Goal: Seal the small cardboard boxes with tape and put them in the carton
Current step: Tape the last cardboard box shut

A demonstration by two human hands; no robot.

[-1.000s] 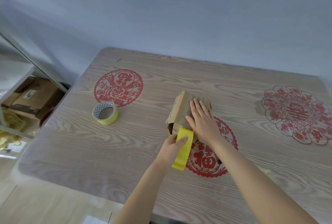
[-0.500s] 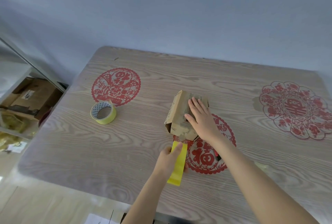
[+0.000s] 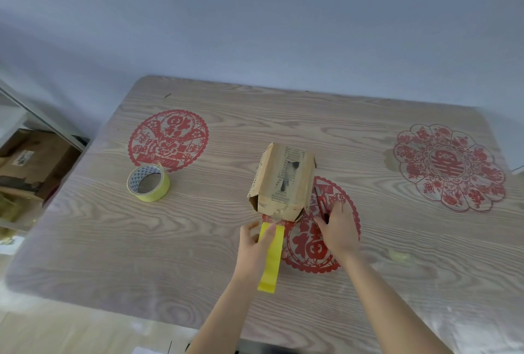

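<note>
A small worn cardboard box [image 3: 283,183] lies on the wooden table [image 3: 198,240], with its near end flaps open. My left hand [image 3: 252,248] pinches a cut strip of yellow tape [image 3: 270,260] just in front of that open end; the strip hangs toward me. My right hand [image 3: 338,228] is on the table to the right of the box. Its thumb and fingers close on the near end of a red utility knife [image 3: 320,197] lying beside the box. A roll of yellow tape [image 3: 148,183] sits to the left.
Three red paper-cut decals lie on the table, at the back left [image 3: 168,140], at the right [image 3: 449,167] and under my hands. A brown carton [image 3: 31,160] sits below the table's left edge. A small pale scrap [image 3: 398,255] lies right of my arm.
My right hand left the top of the box and came down to the knife on its right. My left hand drew the tape strip back from the box end toward me.
</note>
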